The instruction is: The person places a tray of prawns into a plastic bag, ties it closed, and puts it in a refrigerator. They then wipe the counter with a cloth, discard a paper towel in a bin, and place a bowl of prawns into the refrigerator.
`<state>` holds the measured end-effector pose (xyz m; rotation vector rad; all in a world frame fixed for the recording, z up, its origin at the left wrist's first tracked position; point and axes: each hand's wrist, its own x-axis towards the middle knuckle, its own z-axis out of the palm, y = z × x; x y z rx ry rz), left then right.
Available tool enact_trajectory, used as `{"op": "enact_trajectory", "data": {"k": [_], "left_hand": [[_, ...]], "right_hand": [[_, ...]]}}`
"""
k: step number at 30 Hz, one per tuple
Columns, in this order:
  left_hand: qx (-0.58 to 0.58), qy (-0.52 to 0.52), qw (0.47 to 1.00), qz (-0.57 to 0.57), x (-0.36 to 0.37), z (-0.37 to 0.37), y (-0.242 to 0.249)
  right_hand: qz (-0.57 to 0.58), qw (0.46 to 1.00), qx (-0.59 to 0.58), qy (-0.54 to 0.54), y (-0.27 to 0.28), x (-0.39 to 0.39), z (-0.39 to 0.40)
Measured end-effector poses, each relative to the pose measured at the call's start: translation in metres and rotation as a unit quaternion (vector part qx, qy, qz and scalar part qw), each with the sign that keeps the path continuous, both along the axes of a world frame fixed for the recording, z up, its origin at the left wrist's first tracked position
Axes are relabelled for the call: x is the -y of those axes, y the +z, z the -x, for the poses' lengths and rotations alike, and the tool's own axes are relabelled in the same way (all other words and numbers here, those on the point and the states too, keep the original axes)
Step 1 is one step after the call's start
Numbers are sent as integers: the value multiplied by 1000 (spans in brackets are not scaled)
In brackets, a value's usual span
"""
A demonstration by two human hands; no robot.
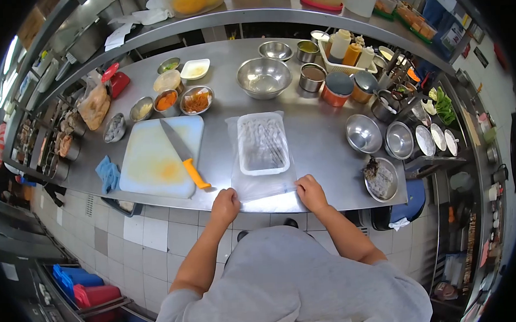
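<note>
A white plastic tray (262,121) lies inside a clear plastic bag (253,190) on the steel table. Greyish pieces show in the tray; through the film I cannot make out their kind. My left hand (226,205) is closed on the bag's near left corner. At the near right corner, my right hand (312,193) pinches the bag's edge. Left of the bag, a knife (184,152) with an orange handle lies across a white cutting board (142,146), its handle end past the board's edge, close to my left hand.
Steel bowls (264,78) and tubs of ingredients line the table's far side. A blue cloth (108,174) lies left of the board. At the right corner sits a bowl of greyish food (381,180). Squeeze bottles (352,54) stand in a basket under the overhead shelf (252,20).
</note>
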<state>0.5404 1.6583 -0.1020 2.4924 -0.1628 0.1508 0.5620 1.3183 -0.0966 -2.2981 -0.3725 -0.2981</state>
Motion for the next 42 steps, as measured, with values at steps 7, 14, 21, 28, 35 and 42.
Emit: {"op": "enact_trajectory", "data": {"k": [7,14,21,28,35,42], "left_hand": [[78,-58,994,57,46,10,71],[-37,-97,991,-82,93,-46,36],[86,-55,972,212,123,-42,116],[-182,141,742,630,99,-31,85],[-248,254,706,613,73,-27,1],[-319,49,866,381,41,-34,21]], "right_hand": [[-163,982,3,-91,26,-14,31],[-12,993,89,79,30,-19,39],[189,974,-110,66,34,-107,9],[64,992,-109,4,25,-95,-4],[-547,696,-450,-121,26,-110,-22],[-574,607,-544,-73,40,-94,-31]]}}
